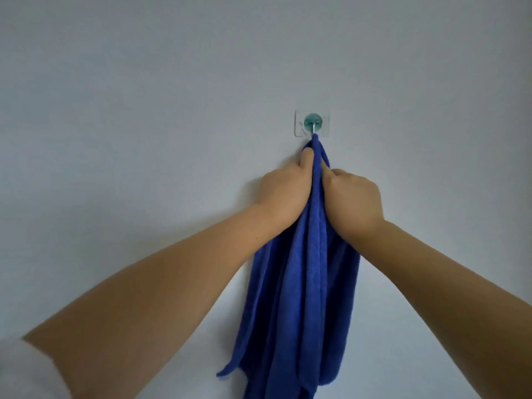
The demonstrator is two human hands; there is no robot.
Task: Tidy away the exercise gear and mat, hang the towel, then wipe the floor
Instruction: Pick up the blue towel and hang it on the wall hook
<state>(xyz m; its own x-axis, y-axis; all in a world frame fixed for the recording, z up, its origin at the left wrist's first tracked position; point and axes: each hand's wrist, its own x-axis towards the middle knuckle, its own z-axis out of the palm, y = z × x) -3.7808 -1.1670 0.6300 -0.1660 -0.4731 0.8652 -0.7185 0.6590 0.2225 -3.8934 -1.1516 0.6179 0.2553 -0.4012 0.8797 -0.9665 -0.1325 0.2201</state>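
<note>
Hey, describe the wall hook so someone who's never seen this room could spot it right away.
Look at the plain pale wall, which is bare apart from one fixture. Just above where the left hand and right hand grip the blue towel sits the hook. It is a clear square sticker with a round teal centre and a thin metal prong, with the towel's top bunched at the prong.

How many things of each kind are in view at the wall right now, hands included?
Towels: 1, the blue towel, its top at the hook
Hooks: 1, the adhesive wall hook with a teal knob
Hands: 2, left hand and right hand, both gripping the towel
Total: 4
</note>
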